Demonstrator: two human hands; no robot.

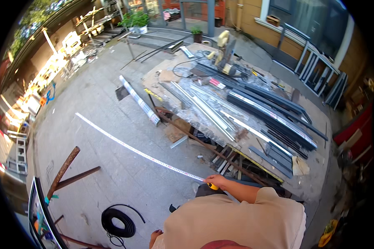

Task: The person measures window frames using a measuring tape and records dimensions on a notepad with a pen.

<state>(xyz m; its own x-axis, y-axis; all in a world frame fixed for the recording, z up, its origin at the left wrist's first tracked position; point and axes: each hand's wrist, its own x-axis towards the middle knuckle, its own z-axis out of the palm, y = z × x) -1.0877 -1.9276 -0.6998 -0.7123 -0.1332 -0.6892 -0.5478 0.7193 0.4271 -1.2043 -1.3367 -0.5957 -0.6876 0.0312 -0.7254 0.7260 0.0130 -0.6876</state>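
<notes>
My right hand is closed around a tape measure with a yellow case, held close in front of my body. Its white blade is drawn far out toward the far left, bowing above the paved ground with its end unsupported by any hand. Low beside my torso, only a small part of my left hand shows, and its fingers cannot be made out. To my right stands a low worktable loaded with dark and white metal profiles.
A cut-off saw sits at the table's far end. A wrapped bundle of profiles leans at its left side. On the ground lie a coiled black hose and rusty steel bars. A framed pane stands lower left.
</notes>
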